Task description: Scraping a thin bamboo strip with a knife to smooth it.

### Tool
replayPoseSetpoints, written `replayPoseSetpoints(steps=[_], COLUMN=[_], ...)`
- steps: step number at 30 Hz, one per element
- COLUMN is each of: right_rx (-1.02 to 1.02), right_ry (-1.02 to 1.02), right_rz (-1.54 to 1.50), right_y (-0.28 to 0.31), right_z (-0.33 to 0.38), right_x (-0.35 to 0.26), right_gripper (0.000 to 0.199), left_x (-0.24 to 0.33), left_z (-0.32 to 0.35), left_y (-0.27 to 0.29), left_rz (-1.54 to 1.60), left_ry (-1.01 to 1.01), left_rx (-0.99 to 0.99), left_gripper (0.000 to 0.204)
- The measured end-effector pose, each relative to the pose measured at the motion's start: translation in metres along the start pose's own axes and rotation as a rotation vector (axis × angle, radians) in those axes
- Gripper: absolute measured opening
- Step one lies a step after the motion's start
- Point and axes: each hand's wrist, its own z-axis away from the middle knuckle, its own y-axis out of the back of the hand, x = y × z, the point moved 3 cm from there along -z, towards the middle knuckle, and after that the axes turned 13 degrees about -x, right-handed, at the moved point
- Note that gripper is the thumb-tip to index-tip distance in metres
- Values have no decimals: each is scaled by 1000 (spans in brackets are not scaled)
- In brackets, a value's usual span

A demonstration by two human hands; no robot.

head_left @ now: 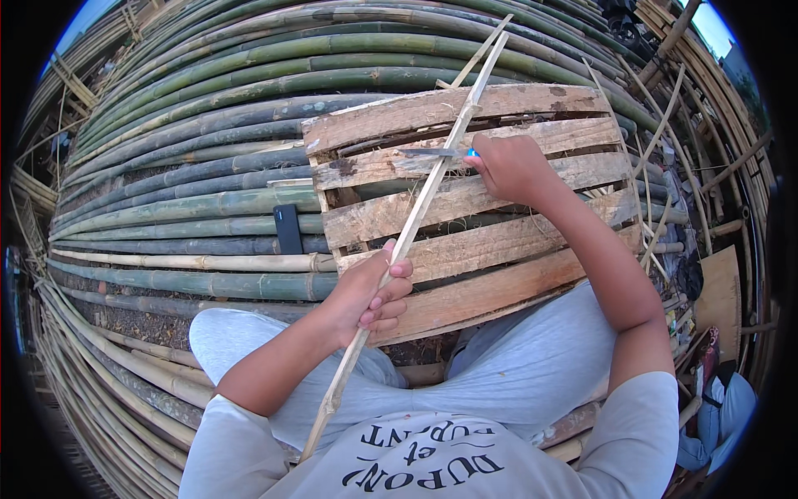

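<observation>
A long pale bamboo strip (421,205) runs slantwise from my lap up past the far edge of a wooden slatted pallet (486,183). My left hand (379,293) is wrapped round the strip's lower middle, at the pallet's near left corner. In my right hand (511,169) is a knife (434,153) with a blue handle, most of it hidden by the fingers. Its blade points left and crosses the strip above the pallet; whether it cuts in cannot be made out. Thin shavings lie on the slats about the strip.
Green and grey bamboo poles (208,204) lie side by side beyond and left of the pallet. A dark phone (288,229) rests on them. Another thin strip (480,55) sticks out past the pallet's far edge. On the right are loose sticks, a brown board (720,301) and a blue-grey cloth (728,409).
</observation>
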Motion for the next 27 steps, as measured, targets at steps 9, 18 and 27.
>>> replayPoseSetpoints(steps=[9,18,27], right_rx=[-79,-122,-13], right_ry=[-114,-45,-170], right_rz=[37,40,102], right_y=[14,28,23], right_z=[6,5,4], right_x=[-35,-40,-4], right_gripper=[31,34,39], left_x=[-2,-4,-3], left_z=[5,5,4], left_y=[4,4,0], left_rz=[19,24,16], left_ry=[9,14,34], left_rx=[26,20,-32], left_gripper=[44,44,44])
